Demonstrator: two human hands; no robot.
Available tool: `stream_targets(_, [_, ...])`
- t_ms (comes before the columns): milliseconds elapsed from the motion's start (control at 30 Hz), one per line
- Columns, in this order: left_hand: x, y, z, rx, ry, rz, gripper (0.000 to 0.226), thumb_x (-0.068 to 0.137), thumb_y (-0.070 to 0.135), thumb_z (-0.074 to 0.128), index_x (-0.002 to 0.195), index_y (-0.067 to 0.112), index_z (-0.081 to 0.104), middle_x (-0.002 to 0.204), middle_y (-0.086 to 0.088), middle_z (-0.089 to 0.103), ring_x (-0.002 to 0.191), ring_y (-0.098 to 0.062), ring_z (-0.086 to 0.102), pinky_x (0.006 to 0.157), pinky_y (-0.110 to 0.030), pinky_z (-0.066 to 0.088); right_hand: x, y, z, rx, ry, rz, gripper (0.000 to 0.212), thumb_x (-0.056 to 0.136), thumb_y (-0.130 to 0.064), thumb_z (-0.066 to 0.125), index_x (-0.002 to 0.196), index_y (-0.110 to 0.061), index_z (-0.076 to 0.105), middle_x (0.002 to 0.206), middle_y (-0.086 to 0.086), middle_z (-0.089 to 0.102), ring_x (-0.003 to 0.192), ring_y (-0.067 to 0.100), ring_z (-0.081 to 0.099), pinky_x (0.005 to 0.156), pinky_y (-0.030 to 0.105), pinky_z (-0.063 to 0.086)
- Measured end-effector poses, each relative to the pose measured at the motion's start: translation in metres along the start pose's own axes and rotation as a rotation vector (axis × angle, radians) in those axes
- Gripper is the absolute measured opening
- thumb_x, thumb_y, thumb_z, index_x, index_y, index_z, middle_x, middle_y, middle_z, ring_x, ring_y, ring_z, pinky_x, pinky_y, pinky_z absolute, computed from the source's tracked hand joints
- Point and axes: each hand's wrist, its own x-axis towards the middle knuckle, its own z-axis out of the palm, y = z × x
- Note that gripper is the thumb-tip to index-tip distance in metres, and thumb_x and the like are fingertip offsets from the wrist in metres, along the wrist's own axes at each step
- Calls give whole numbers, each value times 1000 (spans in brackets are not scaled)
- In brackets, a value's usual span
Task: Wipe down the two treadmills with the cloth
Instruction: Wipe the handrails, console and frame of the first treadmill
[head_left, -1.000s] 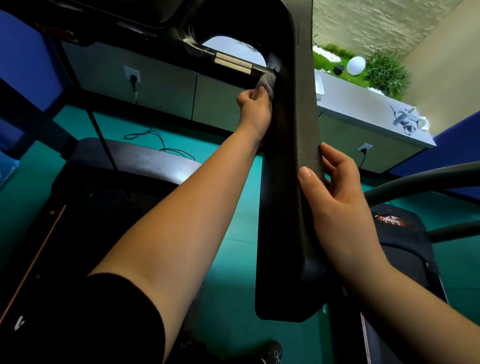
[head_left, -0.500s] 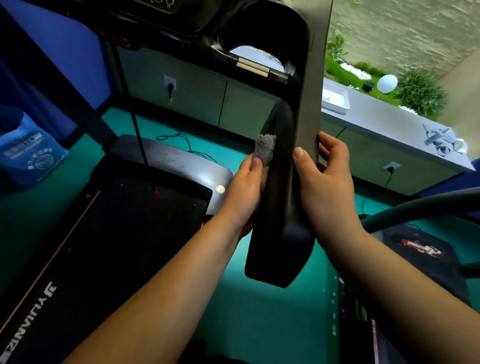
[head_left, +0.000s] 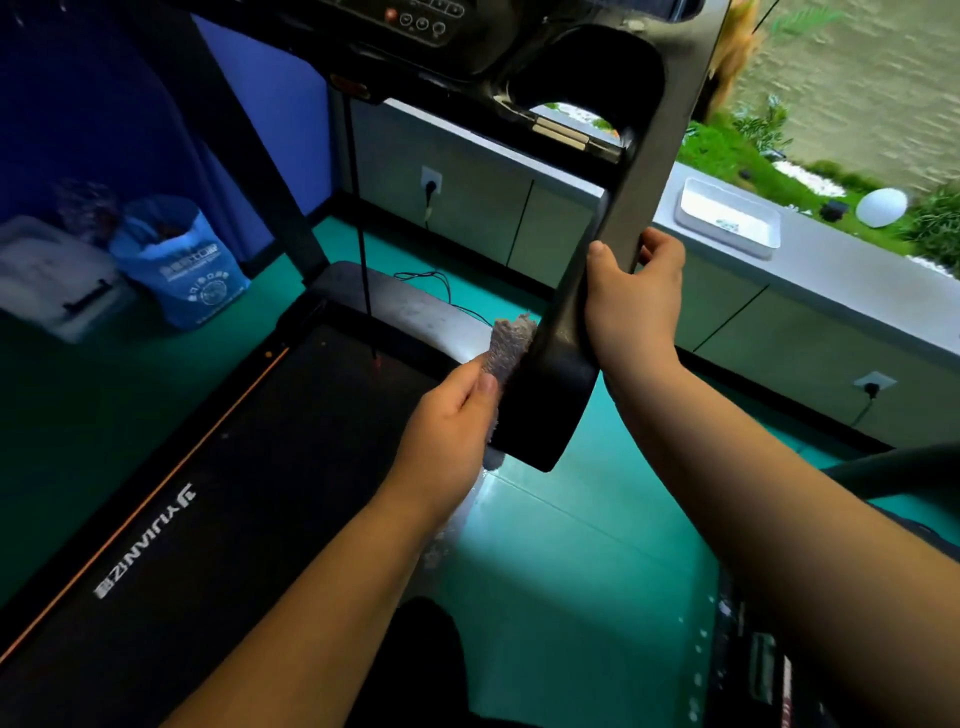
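A black treadmill fills the left, with its belt (head_left: 218, 467) below and its console (head_left: 415, 21) at the top. Its right handrail (head_left: 623, 197) slopes down to a rounded end (head_left: 550, 405). My left hand (head_left: 447, 426) grips a grey cloth (head_left: 511, 345) and presses it against the inner side of the handrail near that end. My right hand (head_left: 636, 301) wraps around the handrail from the outer side, just above the cloth. A second treadmill (head_left: 753, 665) shows only as a dark edge at the bottom right, partly behind my right forearm.
A grey cabinet counter (head_left: 831, 270) runs along the back with a white tray (head_left: 727, 223) on it and wall sockets below. A blue bag (head_left: 182, 275) and a pale box (head_left: 47, 280) stand on the green floor (head_left: 571, 571) at the left. A cable lies behind the treadmill.
My left hand has slid the cloth down the handrail from its top toward the rounded end. My right hand kept its hold on the rail. The view has tilted upward.
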Motion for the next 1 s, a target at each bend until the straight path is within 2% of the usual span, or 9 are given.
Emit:
stream_targets(100, [2,13,5,8,-16,29,36,95,33,38,123,27,60,107,5,69,106,-11,63,97,-39,48,-1,0,1,21,0,7,48,91,-29,57,134,-14,40,128,3,48,100,10,49,82,16,33])
stream_targets(233, [28,23,13,-50,-49,35,41,93,32,41,130,22,56,129,4,61,124,-10,53,111,-41,36,-2,3,2,24,-4,23,51,91,-29,56,136,-13,38,131,4,48,115,16,50,99,27,39])
stream_targets(300, [47,25,18,-52,-62,59,44,92,32,43,133,18,54,131,3,60,126,-11,51,112,-42,35,-1,3,2,12,2,23,51,91,-29,58,136,-14,39,132,2,48,118,16,49,103,29,38])
stream_targets(467, [110,32,32,-101,-192,81,39,93,34,47,131,29,56,135,8,57,128,-8,49,113,-41,34,14,-3,-3,-113,-7,45,42,86,-31,62,123,-23,43,118,-5,50,105,10,51,90,22,38])
stream_targets(600, [167,31,45,4,-226,116,35,98,28,48,132,25,56,135,4,56,126,-7,49,111,-36,36,55,-21,5,-208,61,120,46,86,-31,63,127,-18,46,112,-6,54,98,11,54,86,24,41])
stream_targets(767, [213,26,44,182,-346,54,42,95,33,44,135,27,53,124,-14,60,105,-12,58,100,-23,43,83,-35,22,-531,132,210,43,89,-38,57,126,-19,44,120,5,59,105,28,58,81,33,40])
stream_targets(833, [225,34,32,281,-468,-5,38,99,24,45,136,26,52,125,-7,62,100,-10,58,85,-12,40,81,-40,29,-612,172,260,42,89,-42,56,125,-23,45,122,5,60,108,29,58,83,37,42])
stream_targets(933, [242,54,17,194,-613,-186,35,98,23,46,131,24,58,123,3,65,108,-12,59,94,-25,47,77,-49,34,-641,208,285,47,88,-41,58,130,-24,44,127,3,59,112,27,58,89,37,45])
stream_targets(1000, [256,67,10,182,-556,-246,35,97,25,48,131,23,58,124,2,63,111,-13,59,97,-27,46,75,-55,36,-643,207,319,51,88,-40,57,134,-25,43,130,0,58,116,23,57,92,35,43])
